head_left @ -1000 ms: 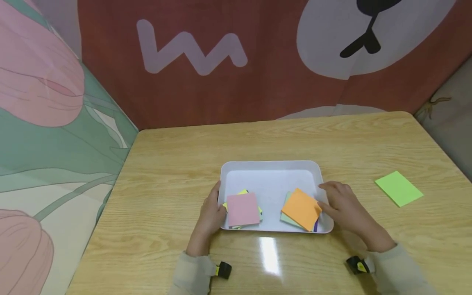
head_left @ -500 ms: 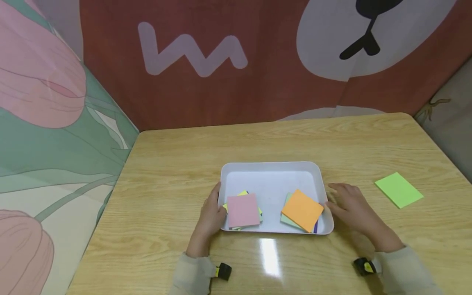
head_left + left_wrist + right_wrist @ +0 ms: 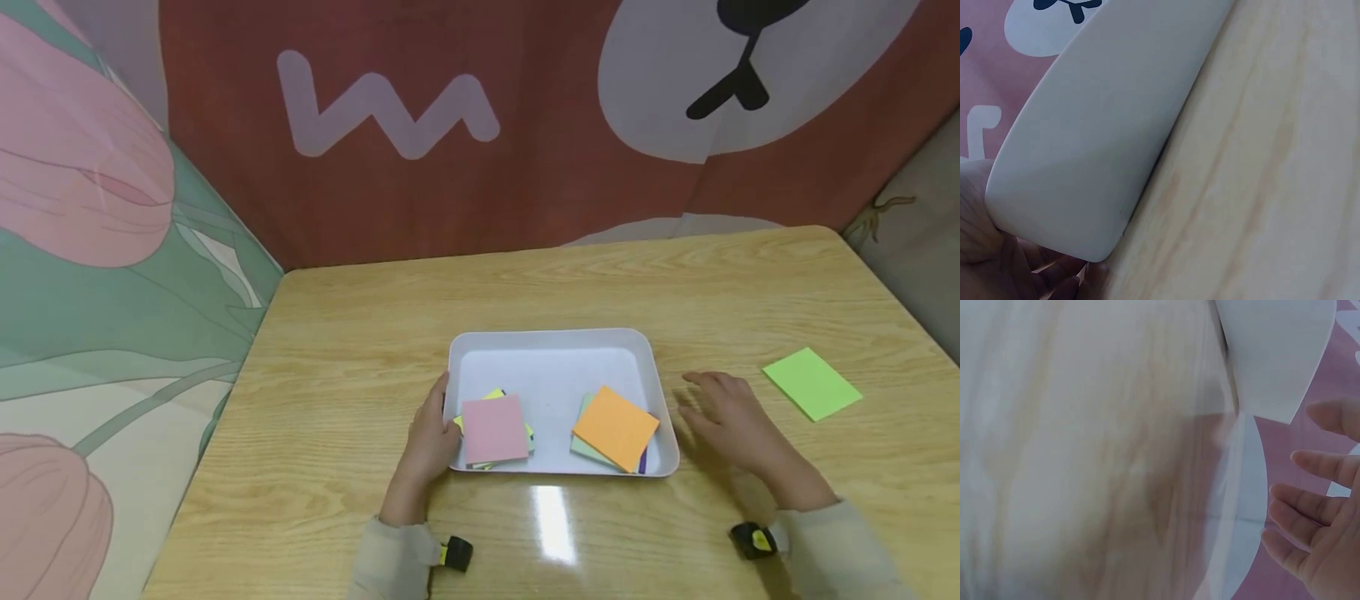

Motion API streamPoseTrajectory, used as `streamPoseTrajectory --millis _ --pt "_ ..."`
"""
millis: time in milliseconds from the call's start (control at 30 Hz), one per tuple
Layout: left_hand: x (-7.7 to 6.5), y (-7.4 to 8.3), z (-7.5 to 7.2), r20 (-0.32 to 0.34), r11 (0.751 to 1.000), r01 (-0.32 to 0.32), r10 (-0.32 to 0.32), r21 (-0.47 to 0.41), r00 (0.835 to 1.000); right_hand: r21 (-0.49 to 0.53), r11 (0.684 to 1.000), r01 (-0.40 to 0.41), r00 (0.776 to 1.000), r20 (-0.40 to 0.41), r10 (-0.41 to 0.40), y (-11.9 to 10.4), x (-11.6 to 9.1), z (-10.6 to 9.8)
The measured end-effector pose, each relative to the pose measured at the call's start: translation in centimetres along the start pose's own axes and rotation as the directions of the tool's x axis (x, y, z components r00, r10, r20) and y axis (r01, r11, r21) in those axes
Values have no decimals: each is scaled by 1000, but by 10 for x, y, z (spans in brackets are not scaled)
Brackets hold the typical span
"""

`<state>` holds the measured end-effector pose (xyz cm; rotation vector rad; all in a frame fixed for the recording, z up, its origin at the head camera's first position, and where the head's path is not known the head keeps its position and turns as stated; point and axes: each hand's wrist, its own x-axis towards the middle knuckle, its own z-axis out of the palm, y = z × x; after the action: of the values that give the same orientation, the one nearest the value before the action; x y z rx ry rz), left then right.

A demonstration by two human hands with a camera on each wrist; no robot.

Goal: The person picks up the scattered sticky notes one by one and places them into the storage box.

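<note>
A white rectangular tray lies on the table in the head view. My left hand grips its left end, thumb at the rim and fingers along the outer wall; the left wrist view shows those fingers curled by the tray's end. Inside, a pink sticky note pad tops a small pile at the left. An orange sticky note pad lies over pale green and purple ones at the right. Just right of the tray hovers my right hand, fingers spread and holding nothing, as the right wrist view also shows.
A bright green sticky note pad lies on the wooden table, right of my right hand. Behind the table's far edge hangs a red patterned cloth. A flowered cloth borders the left side.
My right hand has let go of the orange pad and drawn back to the right, away from the tray. The orange pad sits slightly farther right. My left hand stays put.
</note>
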<state>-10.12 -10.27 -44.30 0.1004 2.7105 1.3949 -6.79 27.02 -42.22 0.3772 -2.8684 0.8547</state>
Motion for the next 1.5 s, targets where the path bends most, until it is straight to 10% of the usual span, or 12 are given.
streamPoseTrajectory --millis 1133,1500 --pt "1 1 -1 22 1000 24 -23 -2 999 -10 974 -226 973 41 226 49 -8 -33" --pt "1 2 -1 14 1000 12 -12 3 1000 -129 954 -270 935 200 292 67 -6 -38"
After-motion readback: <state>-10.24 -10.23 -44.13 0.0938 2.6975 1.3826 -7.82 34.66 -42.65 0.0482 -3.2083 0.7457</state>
